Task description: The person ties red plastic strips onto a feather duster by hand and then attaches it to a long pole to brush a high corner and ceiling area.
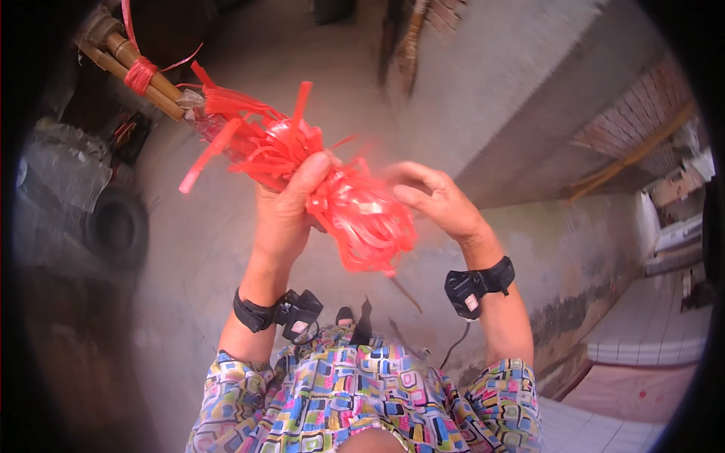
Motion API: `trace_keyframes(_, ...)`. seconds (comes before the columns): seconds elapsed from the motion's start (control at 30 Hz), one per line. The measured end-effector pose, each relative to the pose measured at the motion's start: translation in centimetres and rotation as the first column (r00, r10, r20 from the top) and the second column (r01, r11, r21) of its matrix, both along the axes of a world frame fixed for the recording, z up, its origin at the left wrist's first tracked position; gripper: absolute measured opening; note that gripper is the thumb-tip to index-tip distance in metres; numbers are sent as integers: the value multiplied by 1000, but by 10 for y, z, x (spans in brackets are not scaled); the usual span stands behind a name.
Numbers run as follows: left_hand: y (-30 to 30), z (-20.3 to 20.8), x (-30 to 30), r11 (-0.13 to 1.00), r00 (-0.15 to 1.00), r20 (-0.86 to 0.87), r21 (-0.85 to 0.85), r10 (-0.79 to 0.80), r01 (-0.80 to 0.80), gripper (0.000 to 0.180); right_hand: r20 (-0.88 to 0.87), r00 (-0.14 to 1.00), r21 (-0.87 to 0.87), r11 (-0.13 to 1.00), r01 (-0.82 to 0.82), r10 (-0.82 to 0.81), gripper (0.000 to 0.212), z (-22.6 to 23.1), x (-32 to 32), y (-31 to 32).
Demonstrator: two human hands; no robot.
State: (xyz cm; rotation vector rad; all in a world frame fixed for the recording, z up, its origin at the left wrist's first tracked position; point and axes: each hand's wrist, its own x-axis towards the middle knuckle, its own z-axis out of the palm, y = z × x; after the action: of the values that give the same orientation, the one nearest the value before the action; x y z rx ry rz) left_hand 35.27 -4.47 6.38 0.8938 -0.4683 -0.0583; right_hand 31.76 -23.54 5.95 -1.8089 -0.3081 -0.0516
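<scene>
My left hand is closed around a tangled bunch of red plastic strips, thumb pressed on top. My right hand works at the right side of the same bunch, fingers curled and slightly blurred. More red strips fan up and left toward a bundle of bamboo poles, which is bound with a red strip wrap. Both wrists wear black bands with small devices.
A dark tyre lies on the grey concrete ground at the left beside a crumpled grey sheet. A concrete wall and brickwork run along the right, with white tiled steps below. My patterned shirt fills the lower middle.
</scene>
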Motion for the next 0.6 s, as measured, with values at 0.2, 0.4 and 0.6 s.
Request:
trace_keyframes(0.2,12,-1,-63,996,997,54,-70,56,-52,17,82,868,59,867,-495,490,39,7,-19,43)
trace_keyframes(0.4,37,-30,-100,983,984,38,-54,176,-173,15,-61,835,-6,836,-548,547,30,-15,-34,52)
trace_keyframes(0.6,102,-50,-97,892,895,-92,-84,437,-444,18,-159,861,-298,808,-509,484,19,-25,-44,82)
